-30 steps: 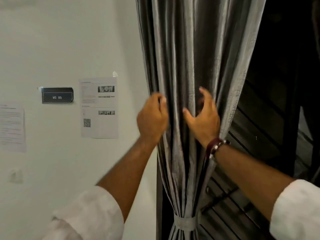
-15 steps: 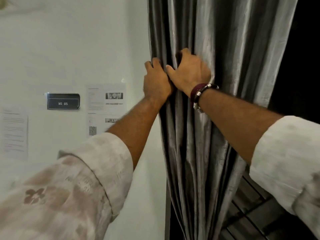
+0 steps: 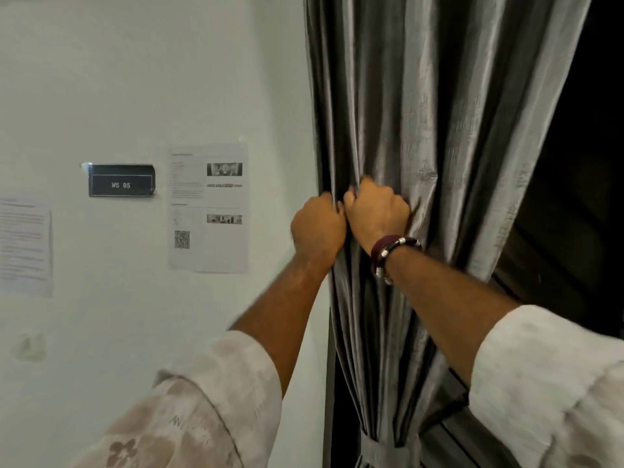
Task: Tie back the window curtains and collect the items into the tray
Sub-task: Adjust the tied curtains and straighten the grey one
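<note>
- Since both fists are already buried in the folds, I read the grey, satin-sheen pleated curtain (image 3: 422, 136) as lying straight ahead of the hands, touching both, not off to either side.
- My left hand (image 3: 317, 228) is curled shut on the curtain's wall-side edge; my right hand (image 3: 376, 214) is curled shut on a bunch of pleats just beside it, knuckle to knuckle. A dark maroon bracelet with silver beads (image 3: 388, 256) sits on the right wrist.
- The curtain hangs with its long axis vertical, running from above the frame down to the matching grey fabric tie-back band (image 3: 388, 450), which cinches it well below the hands.
- Above the band the cloth fans up and to the right, toward the dark window opening (image 3: 574, 197).
- Neither hand is nearer the band by any margin I can judge; the left is nearer the pale wall (image 3: 152, 79).
- I judge the coming move pulls the gathered pleats toward the wall.
- No tray or loose items show here.
</note>
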